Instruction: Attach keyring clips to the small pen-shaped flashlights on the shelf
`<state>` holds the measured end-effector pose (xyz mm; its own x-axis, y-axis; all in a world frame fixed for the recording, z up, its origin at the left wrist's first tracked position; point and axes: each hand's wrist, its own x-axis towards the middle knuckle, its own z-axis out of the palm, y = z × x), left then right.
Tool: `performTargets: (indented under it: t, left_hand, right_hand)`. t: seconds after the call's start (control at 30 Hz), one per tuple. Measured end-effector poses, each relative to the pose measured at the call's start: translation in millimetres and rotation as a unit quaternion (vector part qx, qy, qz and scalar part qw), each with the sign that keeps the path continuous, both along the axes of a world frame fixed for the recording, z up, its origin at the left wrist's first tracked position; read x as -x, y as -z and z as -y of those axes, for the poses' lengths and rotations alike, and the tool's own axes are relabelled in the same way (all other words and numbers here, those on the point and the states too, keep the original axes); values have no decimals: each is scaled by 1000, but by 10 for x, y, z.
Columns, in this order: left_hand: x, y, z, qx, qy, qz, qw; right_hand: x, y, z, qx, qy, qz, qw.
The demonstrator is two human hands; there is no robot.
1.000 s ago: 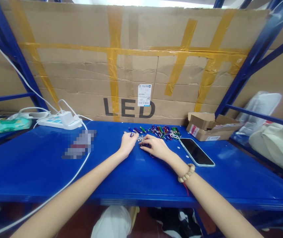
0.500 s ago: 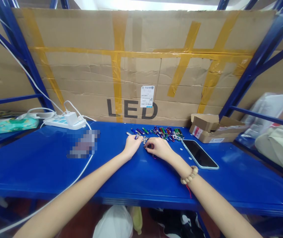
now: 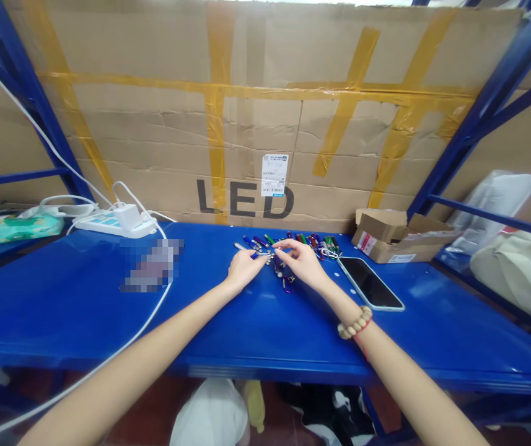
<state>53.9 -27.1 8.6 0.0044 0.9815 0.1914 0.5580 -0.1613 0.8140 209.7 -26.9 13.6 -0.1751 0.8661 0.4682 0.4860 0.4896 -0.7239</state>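
Observation:
My left hand (image 3: pixel 241 271) is closed around a slim tube, whose pale end (image 3: pixel 239 246) sticks out beyond the knuckles. Close beside it, my right hand (image 3: pixel 303 265) has thumb and fingertips pinched together at the tube's other end; what they grip is too small to make out. Beneath the right hand lies a dark purple metal tube (image 3: pixel 277 267) with a red carabiner clip (image 3: pixel 288 285). Tiny silvery pieces (image 3: pixel 269 262) sit between the hands. Several small coloured metal tubes with clips (image 3: pixel 315 240) lie in a row behind, partly hidden by the fingers.
A phone (image 3: pixel 371 284) lies on the blue shelf (image 3: pixel 200 337) to the right, before an open cardboard box (image 3: pixel 386 238). A white power strip (image 3: pixel 116 224) with cables and a blurred-out item (image 3: pixel 151 266) are at left. A large cardboard sheet (image 3: pixel 163 148) stands behind.
My right hand has lifted and its fingers have moved up toward the left hand's fingertips. The purple tube and red clip under it now show more. The view has tilted slightly down.

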Motion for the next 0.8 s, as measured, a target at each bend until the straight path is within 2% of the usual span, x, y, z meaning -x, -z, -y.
performTargets:
  t: [0.1, 0.2, 0.27, 0.47, 0.67, 0.73, 0.8]
  left_hand:
    - [15, -25, -19, -31, -7, -10, 999]
    - [24, -29, -29, -59, -41, -55, 996]
    - [19, -18, -21, -75, -33, -53, 995]
    - [-12, -14, 36, -103, 66, -5, 992]
    - [19, -37, 38, -97, 270, -25, 958]
    - [29, -24, 18, -109, 283, -47, 952]
    - [38, -6, -9, -125, 265, -73, 953]
  right_hand:
    - [-30, -67, 16, 38, 13, -70, 997]
    - [-66, -138, 39, 47, 44, -146, 987]
    - [-92, -172, 49, 47, 65, -182, 980]
    - [-149, -198, 39, 22, 55, -226, 972]
    - [-123, -202, 59, -33, -7, -168, 985]
    - [-111, -203, 75, -57, -20, -118, 991]
    - [-107, -199, 84, -77, -25, -65, 995]
